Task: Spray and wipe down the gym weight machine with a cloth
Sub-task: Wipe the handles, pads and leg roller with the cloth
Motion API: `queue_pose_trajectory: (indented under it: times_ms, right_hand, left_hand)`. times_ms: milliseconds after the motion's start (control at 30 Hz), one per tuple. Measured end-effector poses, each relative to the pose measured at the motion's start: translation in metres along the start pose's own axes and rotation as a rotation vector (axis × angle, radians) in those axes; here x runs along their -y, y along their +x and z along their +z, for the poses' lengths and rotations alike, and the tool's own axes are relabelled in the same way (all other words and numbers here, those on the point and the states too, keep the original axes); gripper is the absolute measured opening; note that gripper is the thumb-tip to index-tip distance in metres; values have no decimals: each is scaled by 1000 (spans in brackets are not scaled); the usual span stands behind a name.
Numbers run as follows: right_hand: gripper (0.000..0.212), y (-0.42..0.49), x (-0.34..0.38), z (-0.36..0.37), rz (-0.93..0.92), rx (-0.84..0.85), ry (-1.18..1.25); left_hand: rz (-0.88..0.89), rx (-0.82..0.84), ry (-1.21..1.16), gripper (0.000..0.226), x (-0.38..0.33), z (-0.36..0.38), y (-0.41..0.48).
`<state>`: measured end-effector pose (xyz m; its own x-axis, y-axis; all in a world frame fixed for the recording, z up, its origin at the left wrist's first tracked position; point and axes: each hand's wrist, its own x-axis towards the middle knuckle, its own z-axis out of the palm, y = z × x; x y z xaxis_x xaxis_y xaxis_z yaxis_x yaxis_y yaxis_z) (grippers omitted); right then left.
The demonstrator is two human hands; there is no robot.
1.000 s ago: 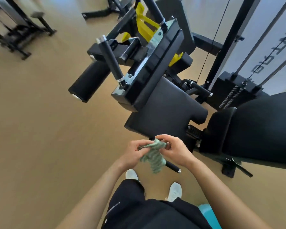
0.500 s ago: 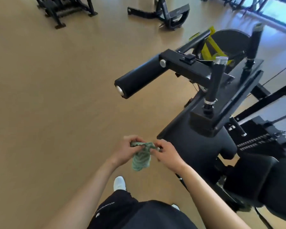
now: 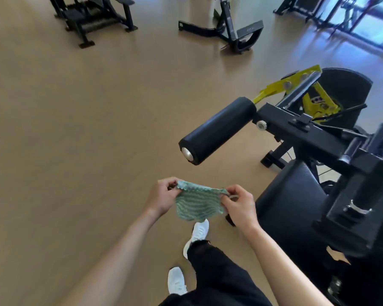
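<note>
Head view.

1. Change: half a second back the cloth (image 3: 197, 204) hung bunched between the two hands. It is now drawn out into a flat, striped green panel, with its top edge stretched from hand to hand.

2. Left hand (image 3: 161, 197): fingers curled, pinching the cloth's upper left corner. It holds nothing else.

3. Right hand (image 3: 239, 206): fingers curled, pinching the upper right corner. It holds nothing else.

4. Location: the cloth is held in the air below the roller pad (image 3: 217, 131) of the weight machine (image 3: 301, 133), near the pad's capped end but clear of it. The black seat pad (image 3: 292, 208) lies below and to the right of the roller pad, just beside the right hand. One white shoe (image 3: 198, 233) shows on the floor directly under the cloth.

5. Also changed: the camera has turned, so the roller pad now sits closer to the middle of the frame.

6. Meaning for the task: the cloth appears to be opened out for use. No machine surface is in contact with it, so wiping is judged not yet started here. No spray bottle is in view.
</note>
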<state>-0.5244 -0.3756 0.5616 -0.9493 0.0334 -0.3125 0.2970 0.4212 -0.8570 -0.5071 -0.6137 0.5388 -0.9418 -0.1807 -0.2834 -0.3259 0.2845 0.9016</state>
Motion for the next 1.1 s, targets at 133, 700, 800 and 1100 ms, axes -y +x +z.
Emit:
queue_pose_trajectory:
  times_ms: [133, 700, 800, 1100]
  right_hand:
    - [3, 76, 19, 19, 51, -53, 114]
    - [67, 292, 29, 86, 163, 18, -10]
    - [61, 282, 19, 105, 168, 35, -133]
    - [75, 284, 33, 153, 283, -107, -285]
  left_hand:
    - [-38, -28, -14, 26, -27, -5, 89]
    - [-135, 57, 442, 40, -36, 33, 317]
    - [-17, 299, 566, 49, -8, 42, 304]
    - [323, 749, 755, 66, 12, 18, 365]
